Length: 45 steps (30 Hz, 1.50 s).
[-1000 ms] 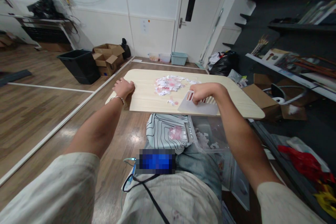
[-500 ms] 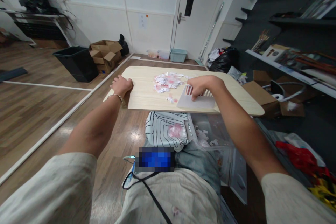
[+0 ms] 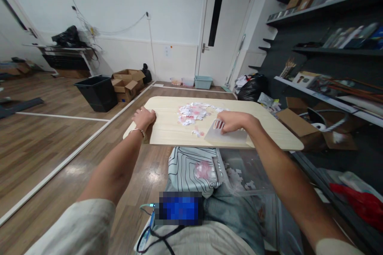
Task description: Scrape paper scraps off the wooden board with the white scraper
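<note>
My left hand rests on the left end of a pale wooden tabletop, fingers spread over its surface. My right hand is closed around the slotted upper part of a flat, whitish plastic scraper, which stands tilted on the board near its front edge. Left of and beyond the scraper lies a heap of torn white and pink paper scraps. A few loose paper bits sit between the heap and the front edge. My right hand hides part of the scraper's top.
Below the board's front edge is a clear plastic bin with paper scraps inside. A striped cloth with pink bits lies over my lap. Beyond are a black bin, cardboard boxes, a blue tub and shelves at right.
The camera view has tilted up, so everything sits lower in the picture. Relative to the board, both hands, the scraper and the paper heap stay nearly where they were.
</note>
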Each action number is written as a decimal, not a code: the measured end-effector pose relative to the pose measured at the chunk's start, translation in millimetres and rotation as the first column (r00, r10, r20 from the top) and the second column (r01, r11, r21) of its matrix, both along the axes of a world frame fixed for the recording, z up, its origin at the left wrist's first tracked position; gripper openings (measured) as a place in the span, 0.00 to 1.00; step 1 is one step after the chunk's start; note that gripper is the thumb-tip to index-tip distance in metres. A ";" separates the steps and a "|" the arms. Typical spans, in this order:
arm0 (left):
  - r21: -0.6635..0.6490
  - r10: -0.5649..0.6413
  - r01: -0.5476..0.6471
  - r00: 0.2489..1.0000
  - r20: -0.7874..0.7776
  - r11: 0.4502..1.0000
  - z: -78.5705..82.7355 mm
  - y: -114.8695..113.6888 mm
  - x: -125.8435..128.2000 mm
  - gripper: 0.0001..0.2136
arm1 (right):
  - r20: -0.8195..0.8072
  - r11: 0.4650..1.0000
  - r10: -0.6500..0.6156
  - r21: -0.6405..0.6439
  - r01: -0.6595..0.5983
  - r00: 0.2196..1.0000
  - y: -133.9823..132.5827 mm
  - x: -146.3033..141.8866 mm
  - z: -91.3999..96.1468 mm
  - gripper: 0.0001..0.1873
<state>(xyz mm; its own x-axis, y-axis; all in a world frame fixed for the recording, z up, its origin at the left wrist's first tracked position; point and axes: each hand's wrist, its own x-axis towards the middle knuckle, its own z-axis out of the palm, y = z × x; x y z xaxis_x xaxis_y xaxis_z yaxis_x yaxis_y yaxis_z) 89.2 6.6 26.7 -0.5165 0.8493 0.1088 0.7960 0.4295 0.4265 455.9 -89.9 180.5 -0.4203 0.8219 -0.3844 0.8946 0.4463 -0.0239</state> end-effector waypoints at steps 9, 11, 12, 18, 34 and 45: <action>-0.006 -0.002 0.002 1.000 -0.010 1.000 -1.1 1.7 -0.6 0.35 | -0.177 0.995 -0.001 -0.098 -0.016 0.984 19.3 17.2 -7.6 0.10; 0.001 0.003 -0.003 1.000 -0.014 1.000 -2.3 2.8 -0.9 0.35 | -0.222 0.991 0.018 -0.125 -0.047 0.975 20.7 18.6 -8.8 0.09; 0.004 0.005 -0.005 1.000 -0.015 1.000 -2.9 3.3 -1.1 0.35 | -0.243 0.990 0.021 -0.129 -0.053 0.970 21.6 18.9 -9.1 0.09; 0.002 0.008 -0.008 1.000 -0.016 1.000 -5.1 5.3 -2.2 0.35 | -0.324 0.994 0.026 -0.088 -0.057 0.946 29.3 13.1 -8.3 0.09; 0.020 0.002 -0.002 1.000 0.001 1.000 -5.0 4.2 -1.3 0.34 | -0.156 0.997 -0.063 0.021 0.067 0.986 34.6 20.7 -11.6 0.13; 0.016 0.006 -0.006 1.000 0.000 1.000 -4.5 3.5 -2.2 0.35 | -0.179 1.000 -0.003 -0.026 -0.002 0.984 38.1 14.4 -15.8 0.11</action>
